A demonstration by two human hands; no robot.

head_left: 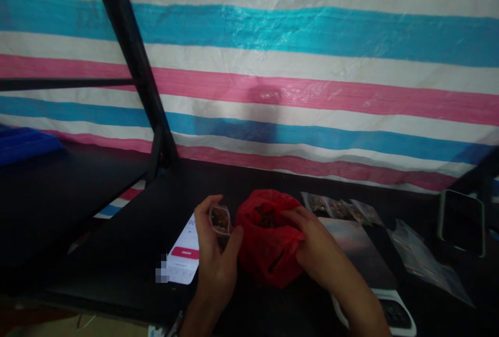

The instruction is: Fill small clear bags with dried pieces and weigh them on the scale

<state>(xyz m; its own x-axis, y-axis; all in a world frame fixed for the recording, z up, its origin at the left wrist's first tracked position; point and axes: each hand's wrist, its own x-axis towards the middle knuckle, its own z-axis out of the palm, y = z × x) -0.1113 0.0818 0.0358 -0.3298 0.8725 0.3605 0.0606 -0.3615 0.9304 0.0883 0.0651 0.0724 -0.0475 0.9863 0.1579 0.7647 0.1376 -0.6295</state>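
Observation:
My left hand (215, 251) is closed around a small clear plastic pouch (220, 219) with brown bits inside, held upright just left of a red plastic bag (268, 238). My right hand (312, 246) rests on the red bag's right side, its fingers reaching into the bag's open mouth, where dark brown pieces show. What those fingers hold is hidden. The red bag sits on a black table (128, 243).
A lit phone (184, 254) lies flat left of my left hand. Several small filled pouches (339, 208) lie behind the bag. A dark pad (360, 251), empty clear pouches (423, 261), a phone case (462, 221) and a striped tarp (312, 66) are to the right and behind.

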